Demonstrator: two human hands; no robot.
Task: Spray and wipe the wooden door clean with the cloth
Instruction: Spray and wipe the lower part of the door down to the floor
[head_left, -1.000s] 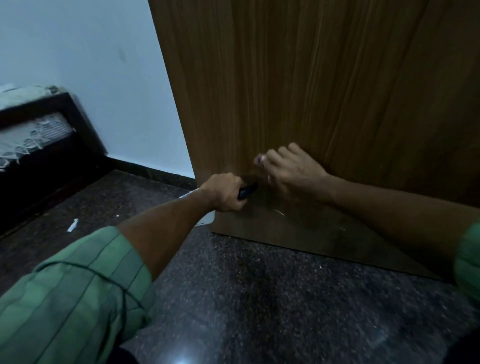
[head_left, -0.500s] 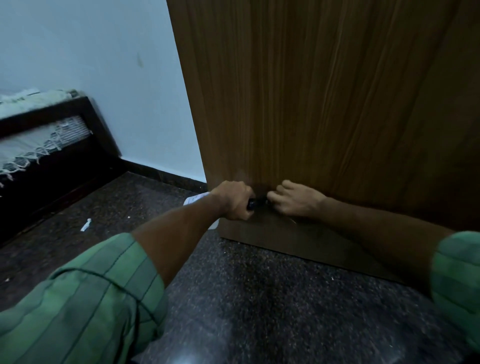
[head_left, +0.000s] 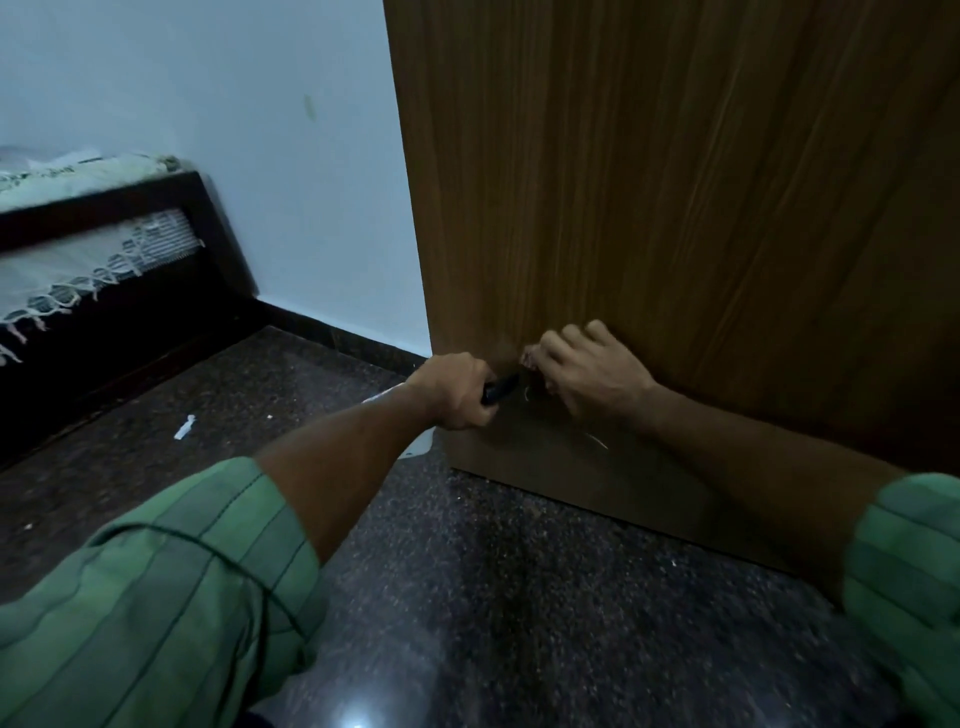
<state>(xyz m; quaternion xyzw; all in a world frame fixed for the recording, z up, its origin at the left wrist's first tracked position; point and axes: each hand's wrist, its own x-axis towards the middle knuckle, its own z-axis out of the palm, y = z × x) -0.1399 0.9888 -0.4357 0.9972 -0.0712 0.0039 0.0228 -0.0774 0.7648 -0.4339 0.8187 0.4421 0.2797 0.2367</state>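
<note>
The brown wooden door (head_left: 675, 208) fills the right of the head view, its bottom edge just above the floor. My left hand (head_left: 457, 389) grips the spray bottle, whose black tip (head_left: 500, 388) points at the door's lower left corner; a whitish part of it (head_left: 421, 442) shows under my wrist. My right hand (head_left: 587, 374) lies against the door right beside the tip, fingers curled over a small cloth, of which only a pale scrap (head_left: 530, 358) peeks out. Thin pale streaks (head_left: 597, 441) mark the wood below the hand.
Dark speckled stone floor (head_left: 519, 597) lies in front of the door. A pale blue wall (head_left: 260, 156) with a dark skirting stands left of it. A dark bed frame with a fringed cover (head_left: 78, 260) is at far left. A small white scrap (head_left: 184, 427) lies on the floor.
My right hand dropped low beside the bottle tip, then rose a little along the door. My left hand kept its grip and stayed near the door's lower corner.
</note>
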